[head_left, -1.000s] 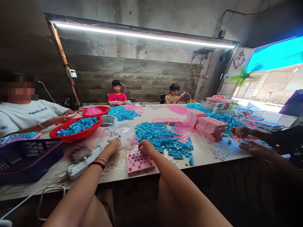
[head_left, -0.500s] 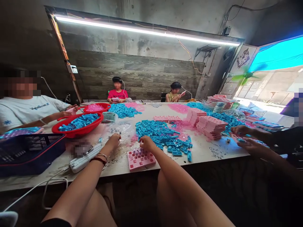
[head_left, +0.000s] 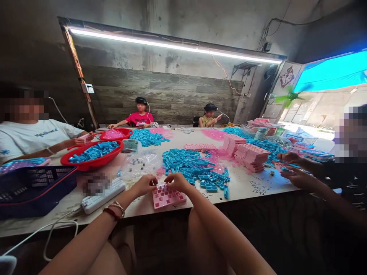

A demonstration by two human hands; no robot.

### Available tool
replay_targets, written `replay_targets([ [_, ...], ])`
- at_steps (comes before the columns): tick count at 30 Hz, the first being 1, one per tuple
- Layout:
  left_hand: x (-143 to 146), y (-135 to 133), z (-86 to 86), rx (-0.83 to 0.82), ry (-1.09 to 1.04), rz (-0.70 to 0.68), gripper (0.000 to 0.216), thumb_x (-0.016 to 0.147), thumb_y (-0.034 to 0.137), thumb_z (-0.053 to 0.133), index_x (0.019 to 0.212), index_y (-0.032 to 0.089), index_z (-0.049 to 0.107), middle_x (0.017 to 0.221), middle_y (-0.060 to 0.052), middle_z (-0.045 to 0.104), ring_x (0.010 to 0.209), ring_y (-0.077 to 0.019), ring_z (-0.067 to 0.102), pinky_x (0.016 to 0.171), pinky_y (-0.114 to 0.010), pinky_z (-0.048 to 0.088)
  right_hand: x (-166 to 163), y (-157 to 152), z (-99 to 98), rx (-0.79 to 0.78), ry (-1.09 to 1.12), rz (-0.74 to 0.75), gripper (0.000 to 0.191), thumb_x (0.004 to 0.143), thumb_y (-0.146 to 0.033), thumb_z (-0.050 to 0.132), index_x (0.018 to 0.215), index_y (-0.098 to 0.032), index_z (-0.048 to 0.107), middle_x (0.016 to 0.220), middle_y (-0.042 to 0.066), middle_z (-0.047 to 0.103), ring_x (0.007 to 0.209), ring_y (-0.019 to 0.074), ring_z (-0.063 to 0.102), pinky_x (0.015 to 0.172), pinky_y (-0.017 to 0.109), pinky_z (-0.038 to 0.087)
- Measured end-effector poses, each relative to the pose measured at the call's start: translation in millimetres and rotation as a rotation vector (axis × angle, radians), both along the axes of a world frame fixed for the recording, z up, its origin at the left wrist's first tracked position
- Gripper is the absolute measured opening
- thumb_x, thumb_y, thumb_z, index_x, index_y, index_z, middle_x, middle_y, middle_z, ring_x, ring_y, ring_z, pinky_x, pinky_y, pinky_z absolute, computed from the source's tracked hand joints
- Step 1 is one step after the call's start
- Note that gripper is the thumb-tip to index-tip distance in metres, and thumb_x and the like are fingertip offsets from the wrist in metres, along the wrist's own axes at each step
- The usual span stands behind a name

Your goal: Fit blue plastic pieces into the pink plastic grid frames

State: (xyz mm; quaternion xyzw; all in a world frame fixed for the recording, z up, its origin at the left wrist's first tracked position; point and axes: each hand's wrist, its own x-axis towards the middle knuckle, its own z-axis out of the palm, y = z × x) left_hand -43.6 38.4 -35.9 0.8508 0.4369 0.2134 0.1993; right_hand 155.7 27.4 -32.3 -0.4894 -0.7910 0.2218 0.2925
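Observation:
A pink plastic tray with square recesses (head_left: pixel 169 199) lies near the table's front edge. Small clear pieces show in its far rows, partly covered by my fingers. My left hand (head_left: pixel 145 185) reaches the tray's far left corner, fingertips pinched together; whatever they hold is too small to make out. Over the far edge, my right hand (head_left: pixel 178 181) is bent down with its fingers closed at the clear pieces, and its fingertips are mostly hidden. Just beyond is a heap of blue plastic pieces (head_left: pixel 183 162). Small metallic bits (head_left: pixel 142 167) lie on a clear plastic bag (head_left: pixel 150 158).
Left stand a red basin (head_left: pixel 94 166) of blue pieces, a dark blue basket (head_left: pixel 37 198) and a white power strip (head_left: pixel 103 195). Stacked pink trays (head_left: pixel 252 154) rise to the right. A co-worker's hands (head_left: pixel 292 166) work at the right; other people sit around the table.
My left hand has moved from the plastic bag rightward and down to the tray's corner. My right hand stays at the tray's far edge. The view has shifted slightly.

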Motion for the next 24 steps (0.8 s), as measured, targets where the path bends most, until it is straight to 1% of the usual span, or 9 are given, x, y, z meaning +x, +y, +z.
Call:
replay_targets([
  [4,2,-6,-5.1,-0.039,-0.023,0.001,0.015,0.066,0.023,0.052,0.076,0.014,0.060,0.070,-0.002,0.061,0.064,-0.0145,0.056,0.058,-0.023,0.043,4,0,-0.2,0.019,-0.069,-0.067,0.022,0.060,-0.016,0.062,0.078,-0.014,0.073,0.072,0.005,0.068,0.065,0.0142,0.060,0.056,0.019,0.041],
  [7,4,-9,-5.8,-0.031,-0.050,0.034,0.014,0.064,0.019,0.051,0.074,0.014,0.060,0.071,-0.003,0.063,0.066,-0.0151,0.057,0.060,-0.023,0.043,6,-2,-0.5,-0.003,-0.061,-0.060,0.021,0.060,-0.016,0.062,0.077,-0.014,0.073,0.071,0.005,0.068,0.064,0.0139,0.060,0.053,0.018,0.040],
  [11,11,-17,-1.0,-0.020,-0.082,0.133,0.015,0.061,0.013,0.050,0.071,0.014,0.061,0.070,-0.002,0.063,0.068,-0.0152,0.057,0.064,-0.024,0.042,7,-4,-1.7,0.001,-0.053,-0.032,0.020,0.061,-0.014,0.060,0.077,-0.014,0.072,0.069,0.004,0.068,0.062,0.0128,0.059,0.053,0.017,0.039],
  [14,17,-24,3.5,-0.037,-0.076,0.166,0.015,0.060,0.010,0.049,0.070,0.014,0.060,0.068,-0.001,0.063,0.067,-0.0143,0.056,0.063,-0.022,0.041,7,-5,-1.1,-0.006,-0.058,-0.030,0.021,0.061,-0.014,0.060,0.077,-0.014,0.072,0.069,0.004,0.068,0.061,0.0123,0.059,0.052,0.017,0.039],
  [17,21,-29,4.1,-0.035,-0.059,0.177,0.014,0.060,0.010,0.050,0.069,0.014,0.060,0.065,0.000,0.062,0.066,-0.0139,0.056,0.061,-0.022,0.040,7,-7,1.7,-0.025,-0.065,-0.044,0.021,0.061,-0.013,0.060,0.078,-0.013,0.072,0.069,0.004,0.068,0.062,0.0127,0.059,0.052,0.017,0.039],
  [21,23,-29,-1.2,-0.006,-0.034,0.172,0.009,0.062,0.013,0.052,0.067,0.013,0.059,0.064,-0.001,0.060,0.063,-0.0137,0.055,0.058,-0.021,0.038,7,-11,5.0,-0.040,-0.077,-0.066,0.022,0.061,-0.013,0.060,0.078,-0.013,0.072,0.072,0.005,0.069,0.065,0.0135,0.061,0.055,0.017,0.040],
  [24,24,-28,-4.0,0.015,-0.011,0.182,0.008,0.060,0.011,0.053,0.066,0.013,0.059,0.065,-0.002,0.060,0.063,-0.0138,0.054,0.057,-0.021,0.037,7,-12,5.3,-0.038,-0.092,-0.075,0.021,0.060,-0.013,0.060,0.078,-0.013,0.072,0.071,0.005,0.069,0.065,0.0139,0.061,0.055,0.018,0.040],
])
